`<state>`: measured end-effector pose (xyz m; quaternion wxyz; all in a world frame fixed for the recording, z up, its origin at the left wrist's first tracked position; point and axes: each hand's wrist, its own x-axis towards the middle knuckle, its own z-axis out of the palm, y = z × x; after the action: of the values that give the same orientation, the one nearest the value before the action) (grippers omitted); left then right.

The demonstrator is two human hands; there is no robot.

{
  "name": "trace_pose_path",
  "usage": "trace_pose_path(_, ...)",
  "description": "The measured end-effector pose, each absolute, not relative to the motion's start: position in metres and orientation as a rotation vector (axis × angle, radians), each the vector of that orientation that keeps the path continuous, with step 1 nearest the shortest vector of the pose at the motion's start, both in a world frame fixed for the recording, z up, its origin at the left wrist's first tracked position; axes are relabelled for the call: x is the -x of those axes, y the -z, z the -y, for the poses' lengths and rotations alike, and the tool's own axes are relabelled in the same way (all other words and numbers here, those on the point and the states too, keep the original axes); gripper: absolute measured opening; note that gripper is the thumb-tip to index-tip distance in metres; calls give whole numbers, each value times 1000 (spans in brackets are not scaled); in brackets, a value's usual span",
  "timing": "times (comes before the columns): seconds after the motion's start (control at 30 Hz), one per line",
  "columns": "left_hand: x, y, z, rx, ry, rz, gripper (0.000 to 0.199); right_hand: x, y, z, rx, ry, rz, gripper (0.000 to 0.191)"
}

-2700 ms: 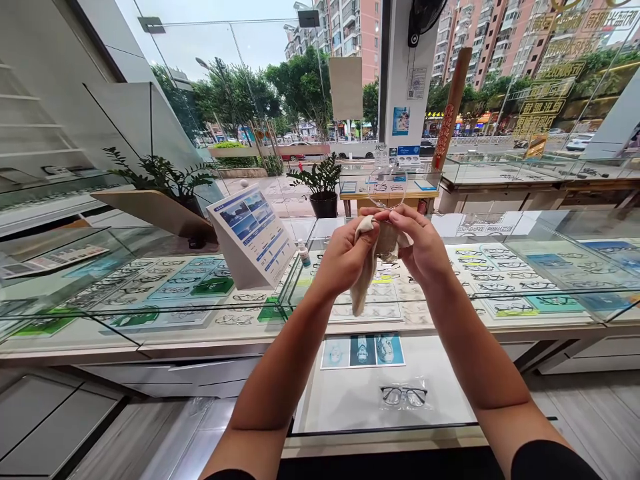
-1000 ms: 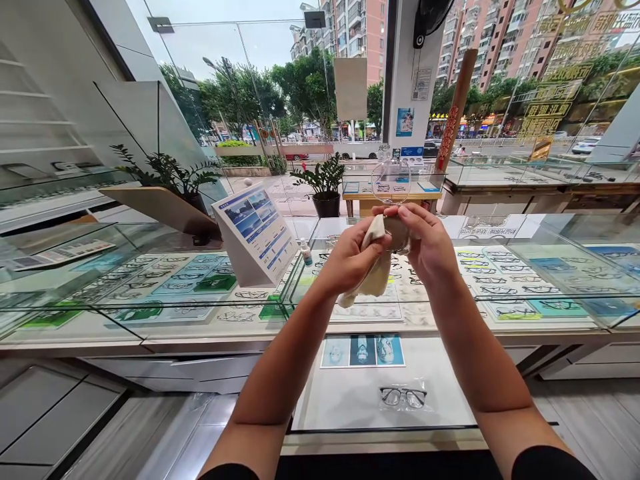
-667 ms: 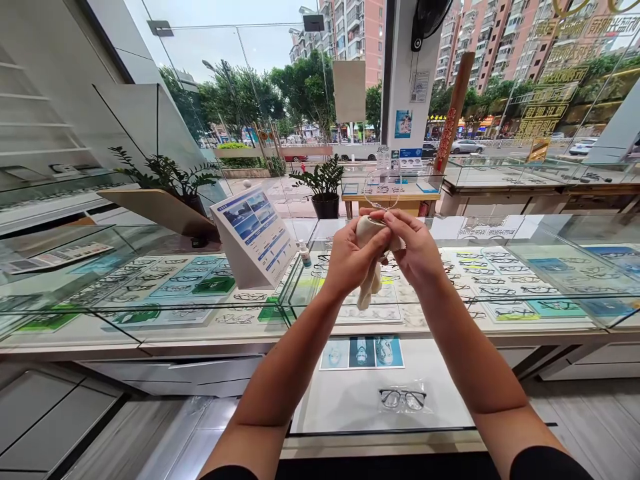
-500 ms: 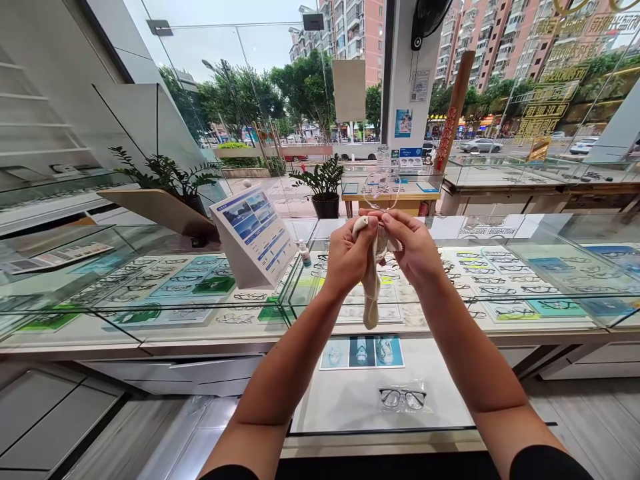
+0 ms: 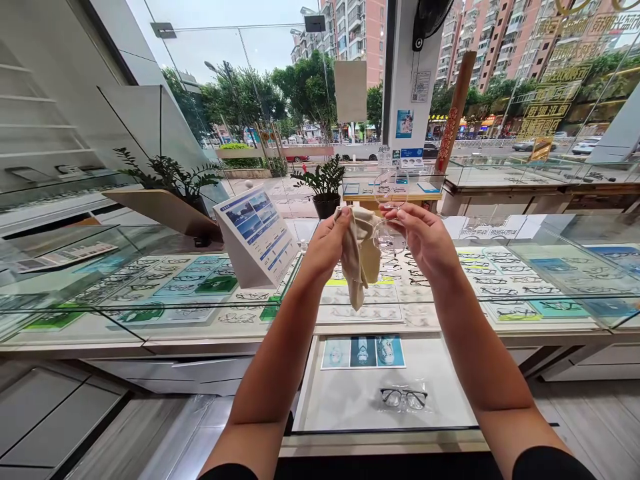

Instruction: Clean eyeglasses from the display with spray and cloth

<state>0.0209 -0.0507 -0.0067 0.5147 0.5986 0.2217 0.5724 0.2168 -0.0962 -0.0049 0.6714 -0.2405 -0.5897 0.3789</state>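
Beige soft cloth (image 5: pixel 361 250) hangs from the closed grip of the left hand (image 5: pixel 325 245). At its two o'clock, thin-rimmed round glasses (image 5: pixel 391 237) are pinched by the right hand (image 5: pixel 427 239), above the glass-cased worktop (image 5: pixel 430 327).

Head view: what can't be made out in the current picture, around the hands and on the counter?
All in the head view:
- Small white-topped bottle: lower part, hidden by the left hand.
- Round thin-rimmed glasses: gripped part, behind the right hand's fingers.
- Crumpled beige cloth: inner folds, covered by its outer layers.
- White tent-shaped card: fine print, too small.
- Black sleeves: cut off by the bottom edge.
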Motion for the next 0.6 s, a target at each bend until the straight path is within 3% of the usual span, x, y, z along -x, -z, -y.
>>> trace_pose_path(0.27,-17,5,49,-1374,-1332,-537,68,-218,10,90,652,-879,1583,22)
trace_pose_path(0.6,-17,8,44,-1446,-1300,-418,60,-218,17,80,683,-999,1659,30)
